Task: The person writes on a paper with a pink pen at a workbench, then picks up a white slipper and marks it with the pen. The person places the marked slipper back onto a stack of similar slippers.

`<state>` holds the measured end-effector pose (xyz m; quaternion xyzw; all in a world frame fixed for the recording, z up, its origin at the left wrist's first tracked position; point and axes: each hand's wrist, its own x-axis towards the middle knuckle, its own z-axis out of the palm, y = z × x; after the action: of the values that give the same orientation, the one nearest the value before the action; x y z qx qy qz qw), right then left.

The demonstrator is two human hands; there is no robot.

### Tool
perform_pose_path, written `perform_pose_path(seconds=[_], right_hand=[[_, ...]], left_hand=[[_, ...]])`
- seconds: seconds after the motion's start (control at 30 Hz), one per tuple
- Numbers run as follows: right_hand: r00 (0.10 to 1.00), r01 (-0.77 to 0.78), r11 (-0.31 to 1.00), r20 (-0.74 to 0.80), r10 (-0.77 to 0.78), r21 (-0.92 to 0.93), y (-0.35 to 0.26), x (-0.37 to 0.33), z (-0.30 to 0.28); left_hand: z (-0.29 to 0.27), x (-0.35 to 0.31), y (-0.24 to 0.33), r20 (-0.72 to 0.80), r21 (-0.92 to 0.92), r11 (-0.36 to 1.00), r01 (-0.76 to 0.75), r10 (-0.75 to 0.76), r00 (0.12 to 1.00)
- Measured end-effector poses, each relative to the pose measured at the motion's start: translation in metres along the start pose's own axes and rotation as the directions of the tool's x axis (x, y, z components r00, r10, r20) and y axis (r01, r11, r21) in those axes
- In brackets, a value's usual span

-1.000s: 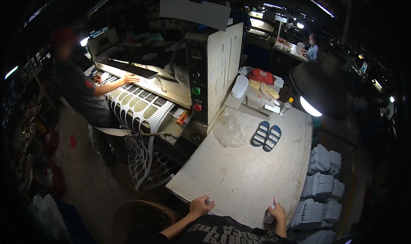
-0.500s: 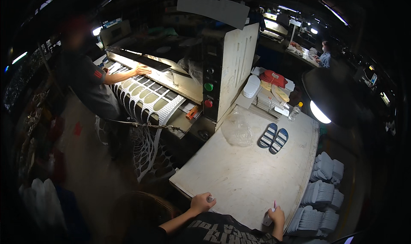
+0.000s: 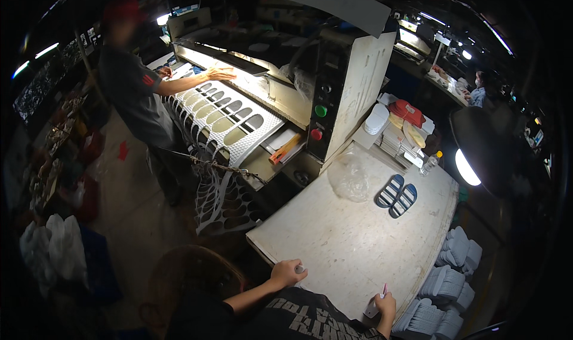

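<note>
Tabletop point(image 3: 340, 241) stretches ahead as the left hand point(image 3: 286, 274) grips a pale object point(image 3: 300, 269), mostly hidden, and the right hand point(image 3: 387, 305) clasps a pink-tipped item point(image 3: 385, 289), hard to identify.

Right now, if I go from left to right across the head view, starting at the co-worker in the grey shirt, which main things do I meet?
Co-worker in grey shirt → left hand → clear plastic bag → right hand → bottle with yellow cap → lamp.
</note>
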<state>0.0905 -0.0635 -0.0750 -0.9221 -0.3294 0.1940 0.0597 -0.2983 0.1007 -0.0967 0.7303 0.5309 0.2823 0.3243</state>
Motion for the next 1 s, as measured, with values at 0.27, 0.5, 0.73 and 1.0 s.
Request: perform_pose_path(seconds=[0.27, 0.5, 0.73, 1.0], right_hand=[[1.0, -0.016, 1.0, 0.022, 0.016, -0.013, -0.013, 0.059, -0.032], [0.999, -0.02, 1.0, 0.038, 0.02, -0.016, -0.026, 0.104, -0.062], [0.999, -0.007, 1.0, 0.049, 0.008, -0.028, -0.034, 0.148, -0.08], [0.999, 0.003, 0.999, 0.04, -0.001, -0.034, -0.037, 0.169, -0.09]], left_hand=[[0.013, 0.059, 0.031, 0.025, 0.017, 1.0, 0.004, -0.004, 1.0], [0.025, 0.106, 0.056, 0.034, 0.013, 1.0, 0.028, -0.029, 0.999], [0.037, 0.147, 0.073, 0.047, 0.018, 0.999, 0.046, -0.047, 0.998], [0.043, 0.168, 0.084, 0.043, 0.014, 0.999, 0.052, -0.052, 0.998]])
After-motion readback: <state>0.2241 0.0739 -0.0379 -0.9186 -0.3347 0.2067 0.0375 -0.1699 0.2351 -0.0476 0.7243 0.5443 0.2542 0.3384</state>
